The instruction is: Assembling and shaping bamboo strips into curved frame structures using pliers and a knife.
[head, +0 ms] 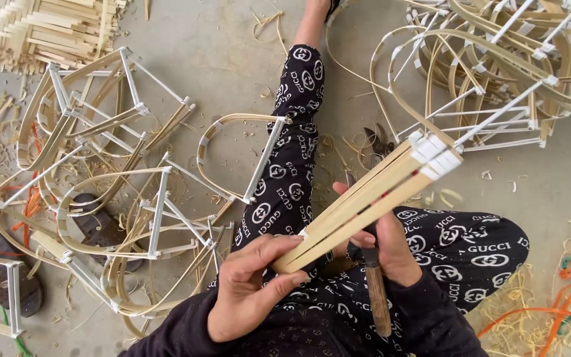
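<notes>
knife [377, 291]: blade hidden behind slats [371, 198] and right hand [391, 248] | right frames [510, 73]: cut by top and right edges | stick pile [41, 26]: cut at top-left corner | foot: out of frame

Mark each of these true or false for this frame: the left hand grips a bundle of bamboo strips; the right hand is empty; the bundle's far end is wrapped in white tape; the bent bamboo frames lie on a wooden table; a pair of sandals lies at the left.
1. The left hand grips a bundle of bamboo strips. True.
2. The right hand is empty. False: it holds a knife with a wooden handle under the bundle.
3. The bundle's far end is wrapped in white tape. True.
4. The bent bamboo frames lie on a wooden table. False: they lie on a grey concrete floor.
5. A pair of sandals lies at the left. True.
</notes>
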